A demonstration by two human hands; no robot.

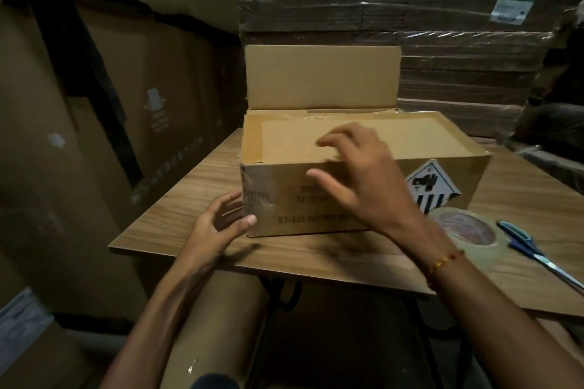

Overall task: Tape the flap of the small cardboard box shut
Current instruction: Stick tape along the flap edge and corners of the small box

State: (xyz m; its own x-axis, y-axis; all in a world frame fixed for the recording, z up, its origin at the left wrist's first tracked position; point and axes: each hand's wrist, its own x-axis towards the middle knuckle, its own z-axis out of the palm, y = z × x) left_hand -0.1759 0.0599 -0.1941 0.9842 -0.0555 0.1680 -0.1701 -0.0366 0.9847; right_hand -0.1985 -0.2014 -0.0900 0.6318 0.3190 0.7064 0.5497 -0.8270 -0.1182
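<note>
Cardboard box [357,196] sits on a wood-grain table [177,224] in a dim storeroom, its near flap [347,142] folded flat across the top while the far flap [322,77] stands upright behind it. Printed text on the front wall reads upside down, and a black-and-white diamond label [433,188] marks that wall toward its right end. Strips of clear tape show along the left edge and the far edge of the folded flap. A person's right hand [363,180] is over the near top edge of the box, fingers spread and loosely bent, gripping nothing; whether the fingertips touch the cardboard cannot be told. The left hand [218,224] is at the box's lower left front corner, fingers relaxed, thumb tip against the front wall near the bottom, holding nothing. A thin red and yellow thread bracelet [445,262] circles the right wrist. Just beside the box's right end, a roll of clear packing tape [467,230] lies flat on the table, partly hidden by the right forearm, and blue-handled scissors [534,249] lie just to its right. Behind the table rise plastic-wrapped stacks of flattened cartons [442,9], with large brown cartons [110,104] lining the left side and a dark cloth [79,50] hanging over them.
</note>
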